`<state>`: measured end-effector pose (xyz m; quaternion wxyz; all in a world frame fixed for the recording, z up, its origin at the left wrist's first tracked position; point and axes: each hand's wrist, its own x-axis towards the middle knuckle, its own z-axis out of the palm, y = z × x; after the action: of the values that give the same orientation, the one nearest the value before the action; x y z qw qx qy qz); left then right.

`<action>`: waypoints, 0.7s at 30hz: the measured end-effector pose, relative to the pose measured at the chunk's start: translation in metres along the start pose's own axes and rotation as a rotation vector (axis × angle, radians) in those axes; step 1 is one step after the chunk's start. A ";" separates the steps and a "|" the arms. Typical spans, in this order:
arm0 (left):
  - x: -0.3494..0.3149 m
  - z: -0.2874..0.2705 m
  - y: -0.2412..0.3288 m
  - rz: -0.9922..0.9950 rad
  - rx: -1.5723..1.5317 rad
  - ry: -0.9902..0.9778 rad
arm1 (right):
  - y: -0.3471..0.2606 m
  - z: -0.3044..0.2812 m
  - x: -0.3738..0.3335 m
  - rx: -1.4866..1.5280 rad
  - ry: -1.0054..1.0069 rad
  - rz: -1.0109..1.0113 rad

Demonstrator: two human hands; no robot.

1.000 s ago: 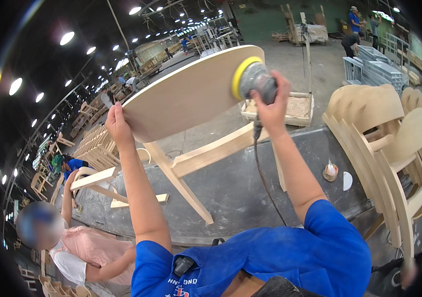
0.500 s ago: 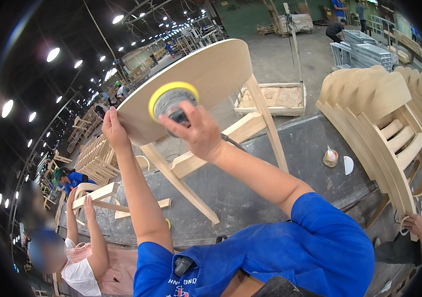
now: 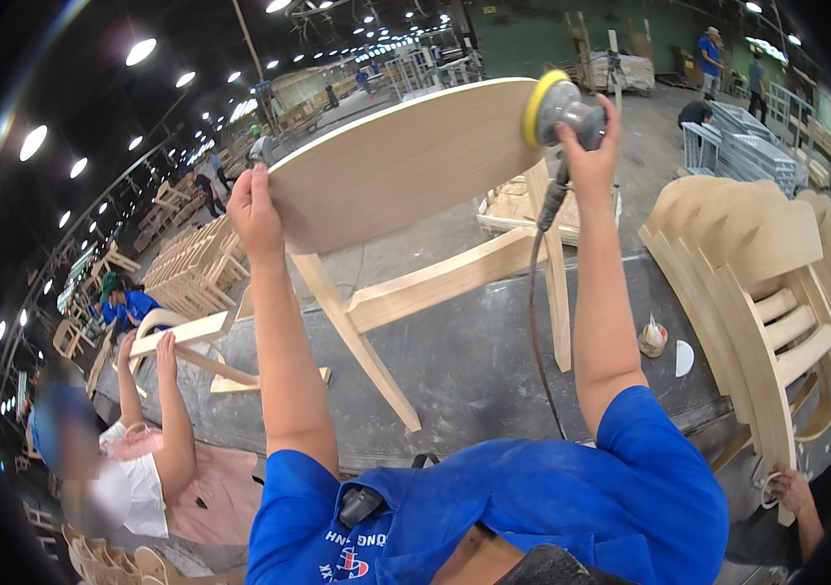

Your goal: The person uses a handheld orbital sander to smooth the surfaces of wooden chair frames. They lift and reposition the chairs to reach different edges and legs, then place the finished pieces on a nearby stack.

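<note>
A pale wooden chair frame stands before me, its broad curved backrest (image 3: 405, 161) tilted, with a crossrail (image 3: 444, 278) between two legs below. My left hand (image 3: 257, 216) grips the backrest at its left end, thumb and fingers on either side of the edge. At the opposite end, my right hand (image 3: 593, 146) is wrapped round a grey orbital sander (image 3: 569, 112) with a yellow pad. The pad is at the backrest's right edge; whether it touches cannot be told. A dark cord (image 3: 535, 322) hangs from the sander across the dark worktable (image 3: 474, 390).
Stacked wooden chairs (image 3: 742, 263) stand at the right, where another person's hand (image 3: 793, 490) holds one. A small pot (image 3: 652, 338) and a white half-disc (image 3: 685, 358) lie on the table. At left, a co-worker in pink (image 3: 206, 497) handles a wooden piece (image 3: 181, 334).
My right hand has carried the sander from the left part of the backrest's face to its right edge. My left hand still grips the left end.
</note>
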<state>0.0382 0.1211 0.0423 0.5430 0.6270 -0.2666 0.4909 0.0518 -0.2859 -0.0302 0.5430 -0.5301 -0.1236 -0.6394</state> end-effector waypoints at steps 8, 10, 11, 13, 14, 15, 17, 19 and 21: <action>-0.008 -0.003 0.011 0.076 0.009 0.010 | -0.024 -0.005 -0.031 0.003 -0.038 0.047; -0.012 -0.003 0.015 0.006 0.005 0.007 | -0.049 0.002 -0.048 -0.122 -0.031 -0.063; -0.014 -0.004 0.017 0.028 -0.011 -0.004 | -0.062 0.005 -0.058 -0.166 -0.029 -0.108; -0.019 -0.004 0.026 0.100 0.094 0.000 | -0.088 0.013 -0.069 -0.205 -0.004 -0.233; -0.021 -0.003 0.031 0.137 0.150 0.003 | -0.099 0.015 -0.077 -0.219 0.003 -0.293; -0.024 -0.003 0.037 0.141 0.141 0.007 | -0.109 0.015 -0.089 -0.201 -0.033 -0.233; -0.031 -0.002 0.051 0.047 0.134 0.010 | -0.122 0.014 -0.107 -0.236 -0.075 -0.313; -0.038 -0.007 0.063 0.115 0.161 -0.027 | -0.126 0.011 -0.115 -0.294 -0.095 -0.467; -0.046 -0.022 0.065 0.130 0.127 -0.108 | -0.127 0.000 -0.116 -0.312 -0.029 -0.489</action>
<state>-0.0427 0.1158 0.0268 0.4541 0.6672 -0.3038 0.5063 -0.0702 -0.1724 -0.0711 0.2830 -0.5707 -0.1555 -0.7550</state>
